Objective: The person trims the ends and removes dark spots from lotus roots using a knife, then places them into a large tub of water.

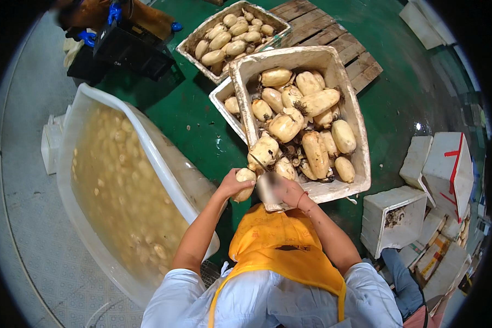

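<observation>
A pale lotus root segment [243, 192] sits in the grip of my left hand [229, 183], just outside the near left corner of a dirty white foam box [354, 135]. Its upper end meets a second, larger lotus root segment [264, 151] over the box wall; whether the two are still joined, I cannot tell. My right hand [290, 192] is closed over the box's near rim. From it a thin dark blade, apparently a knife [260, 163], points toward the joint. A blurred patch hides the handle and part of the fingers. Several lotus roots [286, 124] with dark fibrous nodes fill the box.
At left stands a large white tub [147, 141] of murky water with lotus roots. Behind are another filled foam box [188, 45] and a wooden pallet [352, 51]. A blue-gloved person handles black crates [133, 51]. Foam boxes [393, 221] crowd the right.
</observation>
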`<state>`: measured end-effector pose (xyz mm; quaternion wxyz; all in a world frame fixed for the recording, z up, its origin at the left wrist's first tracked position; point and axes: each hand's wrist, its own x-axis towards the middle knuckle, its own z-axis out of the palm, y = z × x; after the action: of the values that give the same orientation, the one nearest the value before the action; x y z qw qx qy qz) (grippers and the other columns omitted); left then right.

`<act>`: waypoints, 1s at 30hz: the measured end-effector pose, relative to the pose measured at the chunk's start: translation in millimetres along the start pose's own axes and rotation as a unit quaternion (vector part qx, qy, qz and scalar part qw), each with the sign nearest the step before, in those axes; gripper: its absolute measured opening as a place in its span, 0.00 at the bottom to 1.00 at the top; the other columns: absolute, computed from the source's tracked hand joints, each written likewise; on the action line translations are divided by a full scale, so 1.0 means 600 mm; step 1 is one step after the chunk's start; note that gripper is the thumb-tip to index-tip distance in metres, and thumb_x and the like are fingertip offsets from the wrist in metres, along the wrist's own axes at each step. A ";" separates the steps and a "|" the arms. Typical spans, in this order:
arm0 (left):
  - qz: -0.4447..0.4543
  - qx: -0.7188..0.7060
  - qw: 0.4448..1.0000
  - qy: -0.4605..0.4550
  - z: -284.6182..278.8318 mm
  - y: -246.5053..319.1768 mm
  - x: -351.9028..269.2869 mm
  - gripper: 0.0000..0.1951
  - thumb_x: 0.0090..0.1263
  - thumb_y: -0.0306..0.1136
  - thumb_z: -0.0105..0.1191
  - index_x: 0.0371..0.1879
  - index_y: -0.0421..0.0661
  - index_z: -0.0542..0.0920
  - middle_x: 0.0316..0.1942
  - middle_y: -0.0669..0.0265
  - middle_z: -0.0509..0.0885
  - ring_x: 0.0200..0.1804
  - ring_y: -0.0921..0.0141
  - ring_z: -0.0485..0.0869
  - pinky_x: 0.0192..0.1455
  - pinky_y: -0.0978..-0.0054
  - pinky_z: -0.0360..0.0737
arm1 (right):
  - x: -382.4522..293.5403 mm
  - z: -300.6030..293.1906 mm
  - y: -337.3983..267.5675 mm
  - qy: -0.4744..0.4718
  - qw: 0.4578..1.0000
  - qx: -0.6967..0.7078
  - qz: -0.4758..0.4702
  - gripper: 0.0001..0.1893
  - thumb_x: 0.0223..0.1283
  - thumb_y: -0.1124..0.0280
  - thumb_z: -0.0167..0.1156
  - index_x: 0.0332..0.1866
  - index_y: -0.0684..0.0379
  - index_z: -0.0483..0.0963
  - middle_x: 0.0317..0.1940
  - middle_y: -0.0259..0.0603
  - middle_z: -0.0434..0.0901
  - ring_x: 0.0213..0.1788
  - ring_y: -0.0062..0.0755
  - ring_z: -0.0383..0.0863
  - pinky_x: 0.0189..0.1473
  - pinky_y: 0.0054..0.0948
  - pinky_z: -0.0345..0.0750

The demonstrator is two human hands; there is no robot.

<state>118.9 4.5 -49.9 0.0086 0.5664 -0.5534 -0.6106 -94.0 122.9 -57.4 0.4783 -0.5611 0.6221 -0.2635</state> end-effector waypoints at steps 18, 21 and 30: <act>-0.016 0.005 0.999 -0.041 -0.012 -0.021 0.004 0.38 0.36 0.52 0.67 0.42 0.34 0.73 0.38 0.54 0.79 0.40 0.65 0.79 0.44 0.73 0.74 | 0.031 -0.042 -0.055 -0.100 0.978 -0.182 0.022 0.16 0.53 0.61 0.52 0.37 0.65 0.68 0.22 0.55 0.74 0.27 0.52 0.74 0.31 0.41 0.71; -0.015 -0.028 0.997 -0.068 -0.017 -0.016 0.006 0.37 0.37 0.52 0.67 0.42 0.34 0.74 0.39 0.55 0.79 0.41 0.65 0.78 0.44 0.73 0.74 | 0.029 -0.036 -0.058 -0.102 0.970 -0.207 0.073 0.17 0.57 0.57 0.49 0.33 0.65 0.67 0.21 0.54 0.75 0.25 0.54 0.74 0.31 0.43 0.71; -0.019 0.028 0.997 -0.069 -0.020 0.001 0.006 0.35 0.38 0.53 0.64 0.39 0.35 0.75 0.37 0.55 0.79 0.39 0.65 0.78 0.43 0.72 0.73 | 0.058 -0.037 -0.056 -0.145 0.965 -0.208 0.070 0.17 0.57 0.60 0.49 0.33 0.67 0.66 0.22 0.56 0.75 0.27 0.54 0.75 0.32 0.42 0.72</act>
<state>125.9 -6.1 -49.2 -0.0572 0.5331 -0.5585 -0.6330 -95.9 77.6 -29.4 0.4537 -0.6351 0.6251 -0.0101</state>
